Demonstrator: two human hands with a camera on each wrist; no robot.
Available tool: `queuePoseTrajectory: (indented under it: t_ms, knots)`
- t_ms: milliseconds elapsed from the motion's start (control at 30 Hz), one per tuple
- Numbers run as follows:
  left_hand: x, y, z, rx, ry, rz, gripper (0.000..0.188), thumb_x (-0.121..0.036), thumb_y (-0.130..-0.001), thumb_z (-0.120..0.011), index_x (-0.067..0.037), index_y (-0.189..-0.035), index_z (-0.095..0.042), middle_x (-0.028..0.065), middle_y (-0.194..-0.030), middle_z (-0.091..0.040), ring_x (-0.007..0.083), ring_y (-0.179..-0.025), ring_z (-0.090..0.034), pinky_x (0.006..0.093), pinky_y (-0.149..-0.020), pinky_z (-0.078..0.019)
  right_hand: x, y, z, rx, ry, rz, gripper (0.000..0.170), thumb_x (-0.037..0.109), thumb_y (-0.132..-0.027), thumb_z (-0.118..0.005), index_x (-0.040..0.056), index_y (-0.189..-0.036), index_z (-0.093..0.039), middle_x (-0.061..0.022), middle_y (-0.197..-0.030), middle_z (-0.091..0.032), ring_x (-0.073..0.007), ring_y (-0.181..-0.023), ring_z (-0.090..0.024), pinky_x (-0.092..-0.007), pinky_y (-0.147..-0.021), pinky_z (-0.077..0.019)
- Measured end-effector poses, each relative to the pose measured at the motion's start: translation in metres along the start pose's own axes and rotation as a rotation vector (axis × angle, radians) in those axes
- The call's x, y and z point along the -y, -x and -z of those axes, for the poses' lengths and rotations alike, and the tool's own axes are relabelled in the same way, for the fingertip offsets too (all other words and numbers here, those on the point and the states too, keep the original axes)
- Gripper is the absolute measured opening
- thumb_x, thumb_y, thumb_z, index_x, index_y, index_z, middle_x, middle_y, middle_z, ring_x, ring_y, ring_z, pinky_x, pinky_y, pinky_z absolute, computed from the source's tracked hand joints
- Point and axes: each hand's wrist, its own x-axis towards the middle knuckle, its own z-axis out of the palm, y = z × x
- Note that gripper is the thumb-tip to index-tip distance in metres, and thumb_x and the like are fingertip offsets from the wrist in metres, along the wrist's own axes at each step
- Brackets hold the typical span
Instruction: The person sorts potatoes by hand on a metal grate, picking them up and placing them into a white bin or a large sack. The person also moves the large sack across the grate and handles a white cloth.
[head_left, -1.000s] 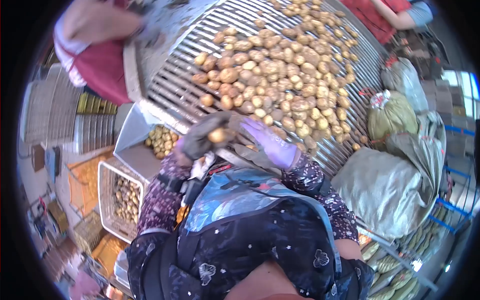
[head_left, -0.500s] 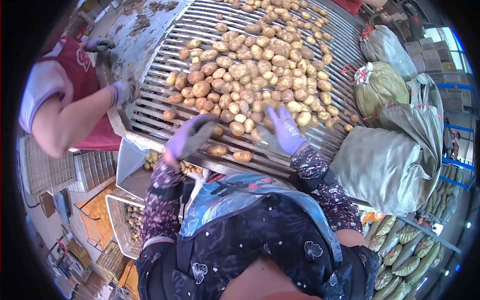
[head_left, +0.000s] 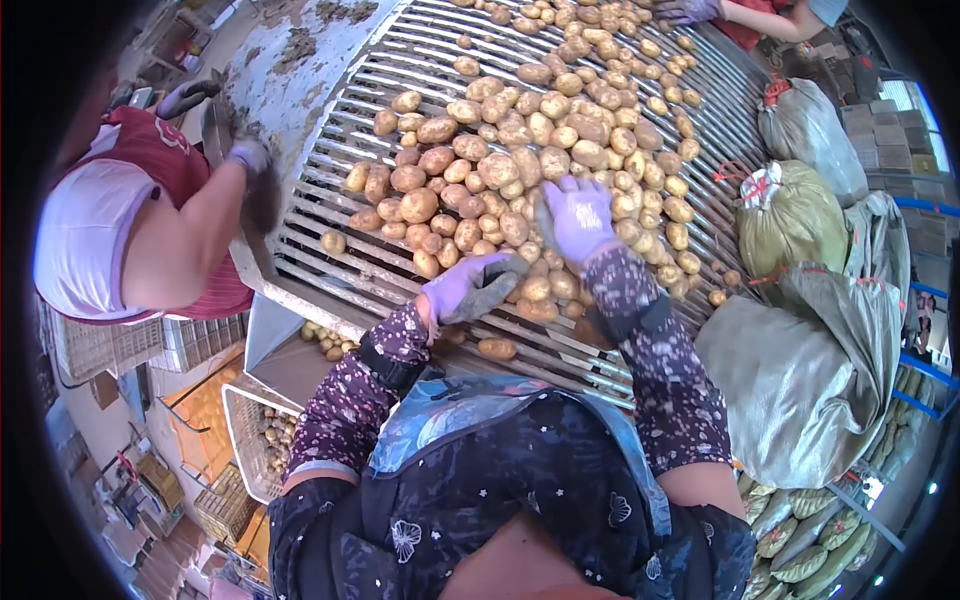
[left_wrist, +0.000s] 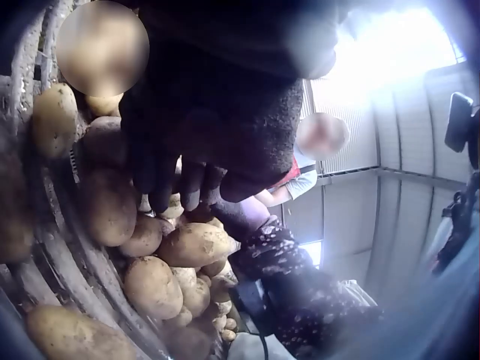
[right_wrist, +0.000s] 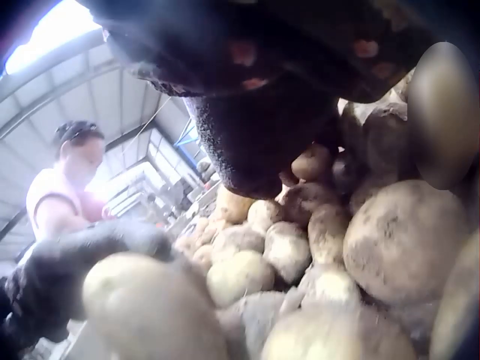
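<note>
Potatoes [head_left: 497, 170] tan and yellow; gloved hands [head_left: 580, 217] lilac (partly grey); sleeves [head_left: 672, 390] dark purple, pale-speckled.

At right, see an olive sack [head_left: 795, 220] tied with red string, between a pale grey sack [head_left: 815, 140] and a large silvery sack [head_left: 800, 370]; past these, find blue rails [head_left: 925, 205] and piled patterned sacks [head_left: 812, 565]; at left, spot a person in maroon [head_left: 190, 215], an orange sheet [head_left: 208, 405] and a yellow basket [head_left: 228, 508]; overhead, notice a pale metal roof [left_wrist: 416, 135]
</note>
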Motion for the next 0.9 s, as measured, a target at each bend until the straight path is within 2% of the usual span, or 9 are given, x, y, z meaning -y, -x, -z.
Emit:
queuePoseTrajectory:
  t_ms: [33,233,333,467,500,633,700,867,900]
  knots:
    - [0.001,0.003,0.001,-0.008,0.033,0.025,0.030,-0.017,-0.098,-0.054,-0.003,-0.125,-0.056,-0.0027,-0.099,-0.059,0.0053,-0.086,-0.050,0.0206,-0.079,-0.0433,0.004,0.005,0.001,0.209,-0.131,-0.088,0.025,0.029,-0.085,-0.056,0.0045,-0.090,-0.058,-0.0154,-0.093,-0.061,-0.0314,-0.094,-0.060,-0.0453,-0.078,-0.0459]
    - [-0.005,0.011,-0.001,-0.019,0.168,0.036,0.028,-0.016,-0.098,-0.053,-0.003,-0.123,-0.057,-0.0062,-0.098,-0.058,0.0037,-0.086,-0.048,0.0202,-0.078,-0.0430,0.001,0.060,0.004,-0.001,-0.462,0.189,0.022,0.024,-0.087,-0.057,0.0032,-0.092,-0.058,-0.0157,-0.095,-0.062,-0.0357,-0.084,-0.062,-0.0466,-0.071,-0.0500]
    - [-0.006,0.010,-0.001,-0.006,0.115,0.035,0.029,-0.017,-0.099,-0.053,-0.003,-0.123,-0.057,-0.0064,-0.097,-0.057,0.0035,-0.084,-0.047,0.0198,-0.077,-0.0426,-0.009,0.033,0.022,0.101,-0.553,0.025,0.025,0.022,-0.087,-0.056,0.0020,-0.101,-0.058,-0.0169,-0.100,-0.061,-0.0367,-0.086,-0.062,-0.0460,-0.076,-0.0504]
    - [0.001,0.009,-0.003,-0.029,0.107,-0.001,0.029,-0.019,-0.099,-0.053,-0.003,-0.123,-0.057,-0.0062,-0.095,-0.057,0.0036,-0.083,-0.048,0.0200,-0.075,-0.0431,-0.001,0.011,-0.002,-0.043,0.007,0.062,0.033,0.025,-0.088,-0.055,0.0044,-0.113,-0.059,-0.0207,-0.117,-0.056,-0.0415,-0.109,-0.054,-0.0495,-0.086,-0.0469]
    - [0.001,0.009,-0.001,-0.005,0.096,0.005,0.030,-0.019,-0.099,-0.053,-0.003,-0.123,-0.057,-0.0059,-0.096,-0.057,0.0037,-0.083,-0.048,0.0201,-0.075,-0.0434,0.007,0.011,-0.012,0.141,-0.059,0.052,0.037,0.030,-0.089,-0.055,0.0047,-0.116,-0.058,-0.0226,-0.127,-0.050,-0.0447,-0.119,-0.046,-0.0526,-0.093,-0.0438]
    - [-0.003,0.019,0.005,0.051,0.076,0.115,0.036,-0.025,-0.100,-0.050,-0.003,-0.127,-0.054,-0.0023,-0.106,-0.059,0.0058,-0.093,-0.052,0.0222,-0.083,-0.0457,0.021,0.012,0.012,0.313,-0.597,0.117,0.042,0.034,-0.089,-0.057,0.0053,-0.120,-0.057,-0.0220,-0.118,-0.059,-0.0383,-0.111,-0.056,-0.0460,-0.095,-0.0457]
    - [-0.003,0.022,0.004,0.038,0.124,0.160,0.036,-0.026,-0.100,-0.050,-0.003,-0.128,-0.054,-0.0012,-0.109,-0.060,0.0065,-0.096,-0.054,0.0231,-0.086,-0.0465,-0.008,0.005,0.032,0.313,-0.470,-0.158,0.039,0.033,-0.089,-0.058,0.0069,-0.118,-0.059,-0.0204,-0.107,-0.064,-0.0355,-0.099,-0.063,-0.0423,-0.088,-0.0504]
    - [0.008,0.023,0.004,-0.004,0.146,0.105,0.033,-0.023,-0.100,-0.051,-0.003,-0.126,-0.055,-0.0007,-0.111,-0.060,0.0071,-0.100,-0.054,0.0243,-0.087,-0.0465,-0.174,0.009,0.018,-0.155,-0.470,-0.668,0.029,0.029,-0.091,-0.058,0.0091,-0.109,-0.067,-0.0180,-0.095,-0.069,-0.0295,-0.087,-0.067,-0.0388,-0.079,-0.0528]
    - [0.007,0.023,0.003,-0.001,0.207,0.148,0.033,-0.023,-0.100,-0.051,-0.003,-0.126,-0.056,-0.0003,-0.111,-0.060,0.0077,-0.100,-0.054,0.0254,-0.089,-0.0461,-0.184,0.012,0.029,-0.073,-0.450,-0.721,0.029,0.029,-0.091,-0.057,0.0094,-0.110,-0.067,-0.0175,-0.096,-0.069,-0.0284,-0.086,-0.068,-0.0383,-0.079,-0.0527]
